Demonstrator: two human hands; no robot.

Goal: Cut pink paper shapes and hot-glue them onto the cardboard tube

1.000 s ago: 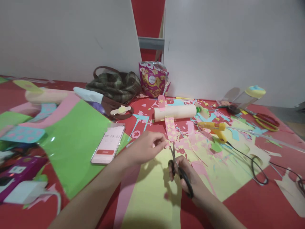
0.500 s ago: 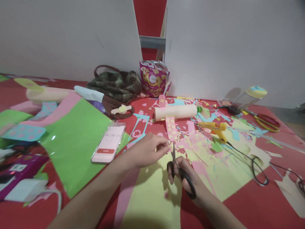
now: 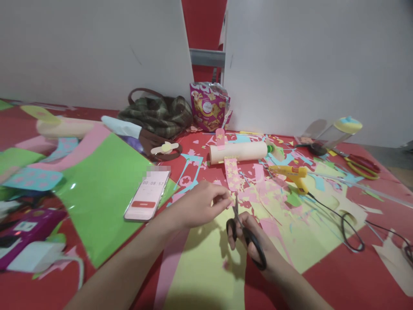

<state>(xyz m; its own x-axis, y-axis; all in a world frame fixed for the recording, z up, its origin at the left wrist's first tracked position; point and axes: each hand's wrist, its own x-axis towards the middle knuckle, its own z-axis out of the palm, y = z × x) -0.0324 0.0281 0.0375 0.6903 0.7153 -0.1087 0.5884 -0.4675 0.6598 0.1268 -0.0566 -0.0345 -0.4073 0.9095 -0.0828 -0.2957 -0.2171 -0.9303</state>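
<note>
My left hand (image 3: 204, 204) is closed in a pinch above a pale yellow sheet of paper (image 3: 203, 267). Whatever lies between its fingertips is too small to make out. Black-handled scissors (image 3: 257, 249) are in my right hand (image 3: 265, 242), its fingers through the handle loops. The blades point away from me, a little apart, with their tips just right of my left fingertips. Beyond the hands lies a cream tube (image 3: 240, 152) with a green end, and a pink strip with yellow stars (image 3: 232, 174) hangs from it.
A yellow glue gun (image 3: 292, 173) with a black cord lies to the right, among scattered paper scraps. Left of my hands a phone (image 3: 148, 193) rests on a green sheet (image 3: 100, 202). A purple snack bag (image 3: 209, 106) and a plaid bag (image 3: 158, 114) stand by the white wall.
Both hands and the scissors stay almost exactly where they were. The whole view has shifted very slightly; nothing was taken up or let go.
</note>
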